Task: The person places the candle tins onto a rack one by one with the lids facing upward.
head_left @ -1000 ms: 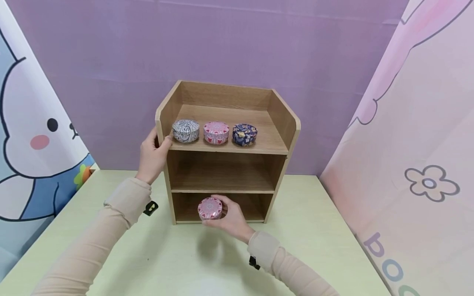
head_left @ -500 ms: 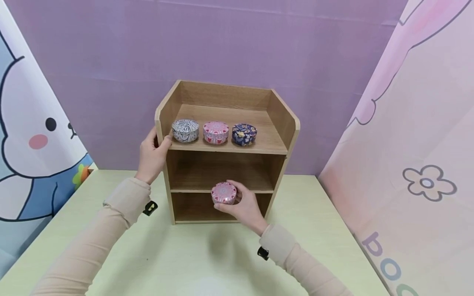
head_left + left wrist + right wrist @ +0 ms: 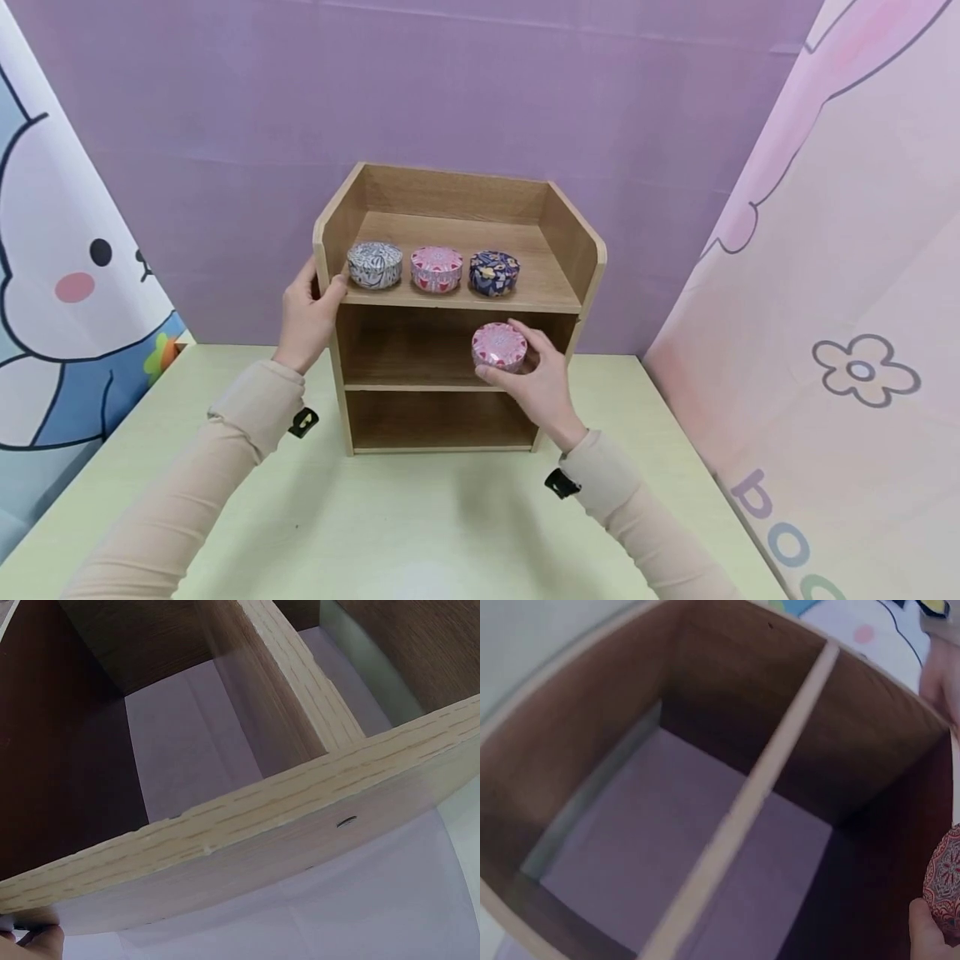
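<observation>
My right hand point(image 3: 542, 382) pinches a round pink patterned tin point(image 3: 499, 347) by its side, lid up, in front of the middle compartment of a wooden shelf point(image 3: 465, 305). Part of that pink tin point(image 3: 945, 885) and a fingertip show at the right edge of the right wrist view. My left hand point(image 3: 309, 321) grips the shelf's left side panel near the top board, thumb at the front edge. Along the top board's front stand a white-and-black tin point(image 3: 375, 266), another pink tin point(image 3: 437, 270) and a dark blue floral tin point(image 3: 494, 274), spaced apart in a row.
The shelf stands on a pale green table point(image 3: 420, 525) before a purple backdrop point(image 3: 465, 92). Printed panels rise on both sides, one with a cartoon rabbit point(image 3: 67, 242), one with a flower point(image 3: 866, 371). Raised side panels and a back board border the top board.
My right hand has carried the pink tin up and to the right, from the bottom compartment's front to the middle one's. The left hand and the three tins on top stay put.
</observation>
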Demonstrator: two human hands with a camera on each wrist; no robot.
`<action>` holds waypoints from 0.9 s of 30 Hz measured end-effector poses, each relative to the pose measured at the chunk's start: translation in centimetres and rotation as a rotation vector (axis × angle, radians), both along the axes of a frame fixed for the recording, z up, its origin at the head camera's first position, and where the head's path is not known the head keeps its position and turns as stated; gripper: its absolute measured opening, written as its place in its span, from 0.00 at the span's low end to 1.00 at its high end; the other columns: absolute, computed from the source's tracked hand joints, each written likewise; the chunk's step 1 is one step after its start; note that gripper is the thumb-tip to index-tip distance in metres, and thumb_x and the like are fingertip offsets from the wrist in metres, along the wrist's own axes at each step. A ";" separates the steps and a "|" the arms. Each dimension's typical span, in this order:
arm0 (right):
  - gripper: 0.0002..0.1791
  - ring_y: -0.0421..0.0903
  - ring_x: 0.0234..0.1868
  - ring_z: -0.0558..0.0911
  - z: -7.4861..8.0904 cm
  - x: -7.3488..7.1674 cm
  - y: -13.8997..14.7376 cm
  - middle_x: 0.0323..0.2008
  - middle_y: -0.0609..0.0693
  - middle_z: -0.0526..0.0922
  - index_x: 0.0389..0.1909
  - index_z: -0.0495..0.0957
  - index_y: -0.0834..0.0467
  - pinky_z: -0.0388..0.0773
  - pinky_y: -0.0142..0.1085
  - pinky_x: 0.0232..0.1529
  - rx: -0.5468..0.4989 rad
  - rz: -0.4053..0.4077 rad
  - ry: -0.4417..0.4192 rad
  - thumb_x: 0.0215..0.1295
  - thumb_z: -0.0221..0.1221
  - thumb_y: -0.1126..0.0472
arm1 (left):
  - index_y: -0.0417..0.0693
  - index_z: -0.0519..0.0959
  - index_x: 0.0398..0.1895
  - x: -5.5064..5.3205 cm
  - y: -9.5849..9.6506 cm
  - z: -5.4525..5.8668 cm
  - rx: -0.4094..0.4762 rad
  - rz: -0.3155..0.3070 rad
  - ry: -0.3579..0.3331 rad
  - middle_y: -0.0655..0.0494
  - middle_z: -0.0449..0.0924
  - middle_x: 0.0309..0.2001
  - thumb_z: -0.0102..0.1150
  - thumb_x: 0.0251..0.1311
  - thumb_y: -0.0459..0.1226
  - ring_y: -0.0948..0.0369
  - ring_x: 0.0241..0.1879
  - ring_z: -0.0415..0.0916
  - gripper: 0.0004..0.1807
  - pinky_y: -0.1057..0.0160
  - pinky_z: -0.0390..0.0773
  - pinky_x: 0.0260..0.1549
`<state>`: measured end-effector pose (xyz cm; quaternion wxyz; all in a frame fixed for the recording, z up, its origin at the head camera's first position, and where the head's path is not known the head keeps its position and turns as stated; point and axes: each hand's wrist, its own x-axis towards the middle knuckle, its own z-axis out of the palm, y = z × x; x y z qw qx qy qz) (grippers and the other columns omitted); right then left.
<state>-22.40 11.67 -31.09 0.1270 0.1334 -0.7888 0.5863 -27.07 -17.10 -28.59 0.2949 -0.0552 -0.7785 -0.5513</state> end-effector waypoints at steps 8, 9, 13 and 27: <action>0.40 0.46 0.48 0.78 2.2 -0.1 1.5 0.52 0.54 0.76 0.60 0.68 0.55 0.76 0.27 0.42 -0.071 -0.088 0.043 0.40 0.71 0.60 | 0.53 0.68 0.60 0.0 -0.1 0.0 -0.007 -0.005 -0.006 0.47 0.75 0.50 0.44 0.62 0.42 0.63 0.38 0.69 0.22 0.71 0.68 0.36; 0.40 0.45 0.47 0.78 2.4 -0.1 1.6 0.52 0.54 0.77 0.60 0.68 0.56 0.75 0.26 0.42 -0.072 -0.101 0.058 0.40 0.72 0.60 | 0.53 0.69 0.59 0.0 -0.1 0.0 -0.007 -0.003 -0.007 0.47 0.76 0.50 0.45 0.62 0.42 0.63 0.38 0.69 0.21 0.71 0.68 0.36; 0.40 0.44 0.47 0.78 3.2 -0.3 2.1 0.51 0.55 0.77 0.59 0.69 0.59 0.74 0.24 0.42 -0.089 -0.140 0.110 0.39 0.72 0.60 | 0.53 0.68 0.59 -0.1 -0.1 0.0 -0.007 0.004 -0.011 0.48 0.75 0.50 0.44 0.62 0.42 0.63 0.39 0.70 0.22 0.71 0.69 0.36; 0.43 0.42 0.48 0.78 4.5 -1.4 2.2 0.51 0.54 0.78 0.60 0.66 0.62 0.74 0.28 0.47 -0.206 -0.277 0.169 0.40 0.72 0.59 | 0.54 0.68 0.60 0.0 -0.1 -0.1 -0.010 0.006 -0.001 0.47 0.76 0.47 0.44 0.62 0.42 0.66 0.36 0.69 0.22 0.73 0.69 0.34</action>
